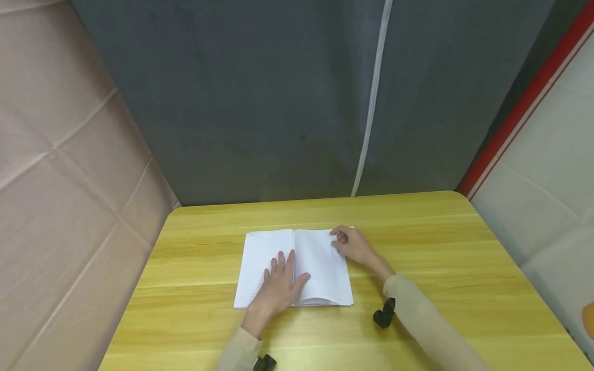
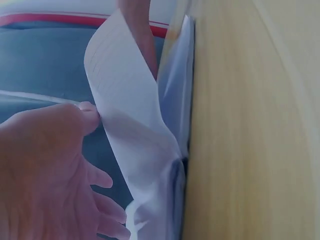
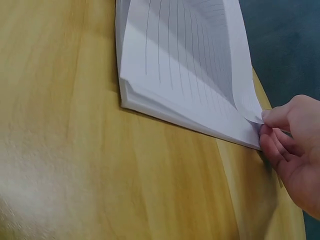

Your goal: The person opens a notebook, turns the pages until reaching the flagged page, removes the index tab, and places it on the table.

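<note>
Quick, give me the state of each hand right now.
Left hand: open, fingers straight, resting flat on the open notebook.
Right hand: closed, pinching the corner of a notebook page that is lifted off the stack.

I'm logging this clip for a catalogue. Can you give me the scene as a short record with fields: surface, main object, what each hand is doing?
surface: yellow wooden table
main object: open white lined-paper notebook, lying flat on the table
left hand: left hand rests flat on the pages near the spine, fingers straight
right hand: right hand pinches the far right corner of the top page, which is lifted into a curve
right grip: thumb and fingertips on the page corner
backdrop: dark grey fabric wall behind the table
</note>
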